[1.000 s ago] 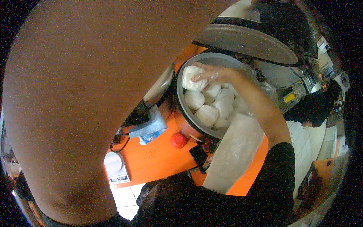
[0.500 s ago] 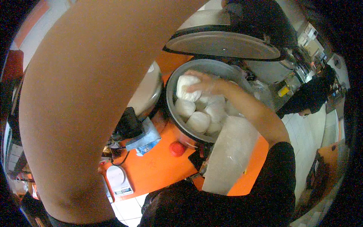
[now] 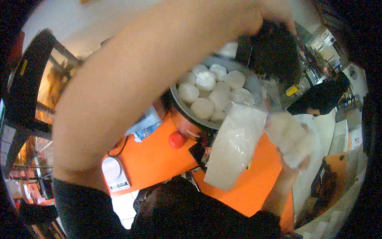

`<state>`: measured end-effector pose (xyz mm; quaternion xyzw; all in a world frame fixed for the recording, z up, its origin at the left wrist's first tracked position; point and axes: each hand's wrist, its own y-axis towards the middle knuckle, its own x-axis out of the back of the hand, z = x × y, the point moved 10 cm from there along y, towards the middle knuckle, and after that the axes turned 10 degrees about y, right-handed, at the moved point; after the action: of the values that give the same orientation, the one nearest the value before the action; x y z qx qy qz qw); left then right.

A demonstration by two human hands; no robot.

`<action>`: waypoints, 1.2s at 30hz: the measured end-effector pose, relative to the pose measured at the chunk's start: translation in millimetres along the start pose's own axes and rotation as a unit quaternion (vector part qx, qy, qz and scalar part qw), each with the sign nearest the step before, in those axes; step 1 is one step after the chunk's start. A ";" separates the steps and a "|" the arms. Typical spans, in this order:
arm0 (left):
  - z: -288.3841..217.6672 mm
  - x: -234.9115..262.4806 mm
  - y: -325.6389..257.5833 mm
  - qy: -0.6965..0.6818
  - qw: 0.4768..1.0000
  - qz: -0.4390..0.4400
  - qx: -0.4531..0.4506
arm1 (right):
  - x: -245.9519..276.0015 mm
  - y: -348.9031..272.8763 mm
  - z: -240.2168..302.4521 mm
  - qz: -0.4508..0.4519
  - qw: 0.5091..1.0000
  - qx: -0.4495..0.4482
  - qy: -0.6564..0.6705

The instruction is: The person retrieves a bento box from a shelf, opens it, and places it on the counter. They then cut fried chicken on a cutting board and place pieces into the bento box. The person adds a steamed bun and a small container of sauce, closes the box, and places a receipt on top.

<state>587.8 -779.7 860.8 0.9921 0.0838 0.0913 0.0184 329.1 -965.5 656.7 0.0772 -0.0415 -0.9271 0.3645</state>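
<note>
My left arm crosses the view from the lower left to the top, and my left hand (image 3: pixel 264 18) is blurred beside a dark shape (image 3: pixel 274 51). Whether it grips anything is unclear. At the right, my right hand (image 3: pixel 300 161) is closed on a whitish, cloth-like sheet (image 3: pixel 288 137), smeared by motion. Several round white balls, dough-like (image 3: pixel 202 107), lie in a grey round pot (image 3: pixel 187 113). A long pale packet in clear plastic (image 3: pixel 236 147) lies against the pot's near right side, over the orange table. My left forearm hides the pot's left edge.
On the orange table (image 3: pixel 155 159) are a red round cap (image 3: pixel 177 140), a white kitchen scale (image 3: pixel 115 173) and a blue-and-white packet (image 3: pixel 145 127). A person in dark clothes (image 3: pixel 322 97) stands at the far right, near a yellow object (image 3: pixel 292 90).
My right hand has left the pot and moved right and nearer, now with the whitish sheet. My left arm has swung lower across the view. The raised lid's pale inner face no longer shows.
</note>
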 end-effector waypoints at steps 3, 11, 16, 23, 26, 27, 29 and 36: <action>38.3 -29.5 -21.6 0.182 0.965 -0.189 -0.023 | 38.6 -69.6 3.4 -0.067 0.996 0.021 0.051; 151.2 -98.9 -108.9 0.180 0.956 -0.232 0.003 | 2.6 -170.3 -23.7 -0.084 0.984 0.021 0.158; 155.1 -130.7 -247.7 0.108 0.934 -0.299 -0.160 | -127.3 -219.9 -67.0 0.026 0.971 -0.051 0.233; 331.7 -121.1 -596.9 -0.170 0.874 -0.445 0.095 | -406.6 -412.2 -177.1 0.270 0.858 -0.310 0.308; 379.9 -149.2 -781.2 -0.221 0.751 -0.604 0.151 | -499.0 -533.2 -213.2 0.324 0.788 -0.430 0.298; 392.8 -164.8 -835.9 -0.248 0.697 -0.649 0.176 | -518.2 -562.7 -226.3 0.307 0.787 -0.466 0.263; 409.6 -190.0 -948.7 -0.283 0.607 -0.722 0.173 | -569.1 -622.0 -236.4 0.332 0.751 -0.510 0.257; 430.2 -222.8 -1195.2 -0.331 0.406 -0.848 0.079 | -706.5 -747.5 -259.1 0.388 0.655 -0.604 0.235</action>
<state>256.3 350.9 336.5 0.3631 0.8767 -0.3136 0.0340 383.9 57.5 381.7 0.0319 0.5882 -0.4731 0.6551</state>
